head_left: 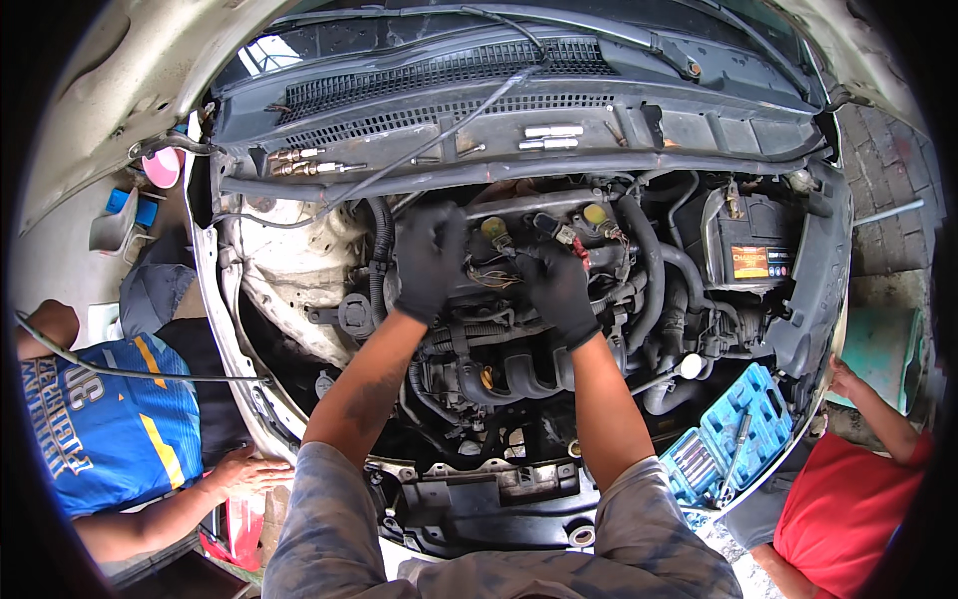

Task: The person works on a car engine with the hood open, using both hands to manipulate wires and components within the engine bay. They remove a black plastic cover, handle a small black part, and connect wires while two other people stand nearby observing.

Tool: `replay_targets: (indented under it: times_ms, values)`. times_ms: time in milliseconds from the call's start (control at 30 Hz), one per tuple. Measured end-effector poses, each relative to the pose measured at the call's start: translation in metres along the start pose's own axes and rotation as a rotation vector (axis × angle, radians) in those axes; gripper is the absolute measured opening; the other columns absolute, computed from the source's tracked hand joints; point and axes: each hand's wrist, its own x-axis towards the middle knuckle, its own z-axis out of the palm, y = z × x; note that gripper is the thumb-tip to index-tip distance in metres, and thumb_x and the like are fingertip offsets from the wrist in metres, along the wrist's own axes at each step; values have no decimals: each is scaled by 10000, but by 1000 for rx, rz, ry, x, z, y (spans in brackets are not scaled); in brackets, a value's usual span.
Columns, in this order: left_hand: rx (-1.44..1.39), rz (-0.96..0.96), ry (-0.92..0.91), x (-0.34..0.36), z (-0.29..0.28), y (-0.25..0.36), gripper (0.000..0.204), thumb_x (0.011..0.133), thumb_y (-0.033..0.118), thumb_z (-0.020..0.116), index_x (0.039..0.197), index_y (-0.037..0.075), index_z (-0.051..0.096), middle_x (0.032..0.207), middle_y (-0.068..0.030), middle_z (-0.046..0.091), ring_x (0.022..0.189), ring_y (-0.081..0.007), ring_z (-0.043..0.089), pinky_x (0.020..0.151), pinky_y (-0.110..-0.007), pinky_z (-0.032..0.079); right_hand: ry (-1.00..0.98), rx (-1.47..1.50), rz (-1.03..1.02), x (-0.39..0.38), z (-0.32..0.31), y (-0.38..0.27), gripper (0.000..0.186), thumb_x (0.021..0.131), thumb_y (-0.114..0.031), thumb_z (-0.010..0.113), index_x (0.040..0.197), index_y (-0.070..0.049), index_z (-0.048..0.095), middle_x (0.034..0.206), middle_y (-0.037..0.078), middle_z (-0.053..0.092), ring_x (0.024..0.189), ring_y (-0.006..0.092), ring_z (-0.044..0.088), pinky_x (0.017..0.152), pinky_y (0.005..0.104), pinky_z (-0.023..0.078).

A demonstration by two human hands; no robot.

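From far off, I see person in blue shirt [125, 414] on left, arm [155, 529] out to car's pale edge [206, 270]. Person in red shirt [853, 504] low on right, arm [883, 414] out to other side. Up left, I spot pink round thing [162, 168] near small blue thing [146, 210]. Right side: black battery [758, 240] with orange label, pale blue stick [888, 213], big green thing [880, 344] below stick. Up top: long wiper [639, 38] above black vent [429, 72].

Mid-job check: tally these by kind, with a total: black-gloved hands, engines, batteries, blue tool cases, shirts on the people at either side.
Black-gloved hands, left hand and right hand: 2
Engine: 1
Battery: 1
Open blue tool case: 1
Shirts, blue shirt and red shirt: 2
Total: 7
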Motion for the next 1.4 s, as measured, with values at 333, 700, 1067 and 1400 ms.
replay_targets:
  times_ms: [333,700,1067,1400]
  values:
    - [400,434,-152,-36,22,17,286,791,209,731,1064,124,719,1028,-32,643,957,-241,583,851,-409,438,-63,165,81,0,-2,-12,146,865,-73,678,981,9,716,938,215,719,876,337,719,772,363,549]
    - [-201,-148,-790,-6,11,-13,282,928,182,679,1145,4,661,1149,-89,663,1040,-268,638,913,-383,507,101,300,112,-4,4,-7,250,821,-64,772,1062,-32,713,1003,140,735,880,245,715,795,330,543]
    - [-523,-448,-911,4,1,-27,321,1031,150,568,1306,-12,607,1261,-92,658,1151,-166,623,1032,-294,468,-67,196,-92,2,4,2,329,835,-66,757,1161,-56,717,1041,152,711,943,280,700,840,338,545]
    - [-661,-509,-796,-23,36,-61,266,1000,122,626,1227,-15,648,1117,-41,672,1010,-104,587,902,-265,472,-156,131,-14,-4,1,0,231,863,-161,758,1055,-35,743,964,188,729,871,337,717,787,363,551]
